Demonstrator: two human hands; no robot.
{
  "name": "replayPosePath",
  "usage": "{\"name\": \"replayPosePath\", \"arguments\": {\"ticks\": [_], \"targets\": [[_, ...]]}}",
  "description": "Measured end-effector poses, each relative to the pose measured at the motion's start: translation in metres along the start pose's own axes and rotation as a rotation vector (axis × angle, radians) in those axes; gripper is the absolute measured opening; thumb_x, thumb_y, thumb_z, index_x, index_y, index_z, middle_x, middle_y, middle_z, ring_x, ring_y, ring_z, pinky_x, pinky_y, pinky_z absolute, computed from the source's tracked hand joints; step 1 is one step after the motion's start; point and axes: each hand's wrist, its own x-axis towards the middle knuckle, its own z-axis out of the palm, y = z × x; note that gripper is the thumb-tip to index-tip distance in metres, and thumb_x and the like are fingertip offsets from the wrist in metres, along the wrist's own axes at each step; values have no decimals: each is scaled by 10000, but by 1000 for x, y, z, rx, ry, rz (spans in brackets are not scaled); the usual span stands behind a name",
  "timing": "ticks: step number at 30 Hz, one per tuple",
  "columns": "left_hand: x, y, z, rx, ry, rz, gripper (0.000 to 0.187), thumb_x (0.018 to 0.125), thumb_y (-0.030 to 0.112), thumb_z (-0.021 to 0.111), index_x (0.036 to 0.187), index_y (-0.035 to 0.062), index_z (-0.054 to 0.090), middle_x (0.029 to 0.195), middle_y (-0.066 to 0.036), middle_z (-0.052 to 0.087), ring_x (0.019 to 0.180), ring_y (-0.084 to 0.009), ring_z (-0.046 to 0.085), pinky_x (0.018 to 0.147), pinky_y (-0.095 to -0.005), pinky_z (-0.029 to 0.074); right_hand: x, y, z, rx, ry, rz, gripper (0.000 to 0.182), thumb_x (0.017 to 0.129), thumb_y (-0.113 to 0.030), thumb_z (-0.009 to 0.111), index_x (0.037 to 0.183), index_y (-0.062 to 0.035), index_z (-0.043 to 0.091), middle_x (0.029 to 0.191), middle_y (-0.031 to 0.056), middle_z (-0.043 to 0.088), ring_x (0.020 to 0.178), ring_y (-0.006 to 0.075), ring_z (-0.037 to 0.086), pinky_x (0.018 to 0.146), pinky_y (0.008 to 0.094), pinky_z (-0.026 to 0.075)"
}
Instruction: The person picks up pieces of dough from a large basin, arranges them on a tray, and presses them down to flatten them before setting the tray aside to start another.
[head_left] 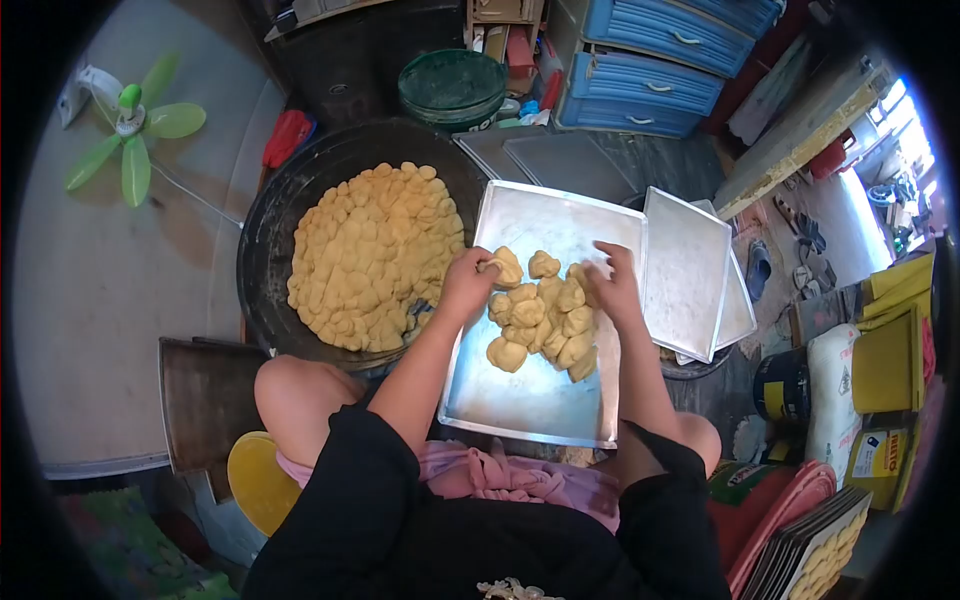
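Observation:
A metal baking tray (470, 390) lies across my lap, with a cluster of yellowish dough pieces (545, 315) in its middle. At the cluster's left, my left hand (468, 285) has its fingers closed on a dough piece (508, 266). My right hand (615, 285) is at the right edge of the cluster. Its fingers are apart, and the lower ones touch or nearly touch the dough there. To the left of the tray stands a big black basin (265, 270) holding a broad mound of similar dough lumps (375, 250).
More metal trays (690, 270) rest on the right, and dark trays (570, 160) lie behind. A green bucket (452, 85) and blue drawers (645, 80) stand at the back. A green fan (130, 125) is at left. Filled trays (800, 550) are stacked at lower right.

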Motion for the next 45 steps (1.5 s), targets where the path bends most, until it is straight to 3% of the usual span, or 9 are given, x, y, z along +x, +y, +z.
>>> {"name": "replayPosePath", "arguments": {"ticks": [8, 12, 19, 22, 25, 32, 37, 41, 45], "targets": [[56, 33, 7, -391, 35, -65, 183, 886, 162, 582, 993, 17, 611, 792, -43, 572, 547, -95, 530, 509, -275, 457, 61, -42, 28, -367, -696, -28, 402, 666, -193, 711, 1049, -86, 648, 908, 140, 636, 850, 254, 617, 766, 336, 476], [94, 13, 28, 300, 291, 526, 269, 824, 91, 587, 1083, 36, 635, 883, -122, 594, 753, -266, 611, 705, -372, 499, 93, -29, 46, -235, -62, 48, 385, 684, -305, 763, 951, -57, 640, 908, 171, 639, 849, 332, 625, 715, 403, 490], [93, 32, 20, 540, -28, 277, 325, 781, 123, 638, 1104, 93, 659, 969, -150, 579, 936, -330, 575, 832, -400, 476, 73, -57, 55, -483, -105, -1, 457, 726, -282, 734, 1103, -74, 580, 1051, 152, 585, 958, 323, 599, 837, 407, 478], [93, 23, 26, 632, 277, 678, 300, 772, 164, 663, 1043, 37, 671, 924, -162, 572, 823, -314, 590, 766, -390, 481, 38, -46, 77, -372, -438, -213, 463, 723, -214, 712, 1141, -87, 557, 1038, 164, 573, 999, 316, 569, 855, 405, 467], [102, 28, 24, 360, 57, 377, 255, 771, 163, 669, 983, 22, 680, 885, -153, 588, 806, -312, 590, 765, -391, 477, 45, -39, 72, -374, -568, -243, 483, 702, -187, 721, 1140, -86, 546, 1001, 178, 594, 990, 322, 578, 829, 418, 466], [94, 43, 26, 213, -87, 180, 226, 772, 161, 669, 911, -5, 604, 822, -168, 608, 795, -336, 591, 734, -394, 476, 80, -13, 25, -328, 65, 154, 375, 764, -250, 699, 1057, -75, 542, 936, 177, 630, 869, 341, 620, 741, 440, 475], [84, 48, 44, 627, 165, 549, 304, 757, 173, 697, 1012, 65, 573, 1032, -92, 583, 1029, -293, 529, 856, -404, 422, 66, -17, -5, -303, 17, 60, 295, 750, -209, 683, 1021, -99, 648, 1032, 143, 603, 930, 318, 597, 802, 386, 484], [79, 51, 56, 669, -64, 749, 359, 796, 208, 647, 1140, 117, 600, 1159, -73, 552, 1145, -266, 459, 969, -448, 294, 31, -5, -19, -540, -579, -99, 393, 688, -108, 665, 1078, -150, 652, 1088, 96, 617, 981, 308, 582, 858, 387, 464], [92, 47, 65, 807, -63, 649, 381, 784, 237, 632, 1150, 131, 610, 1149, -72, 552, 1174, -258, 457, 996, -470, 255, 45, 29, -33, 123, -438, 142, 350, 688, -34, 599, 1033, -66, 642, 908, 65, 633, 813, 174, 604, 748, 294, 483]]}}
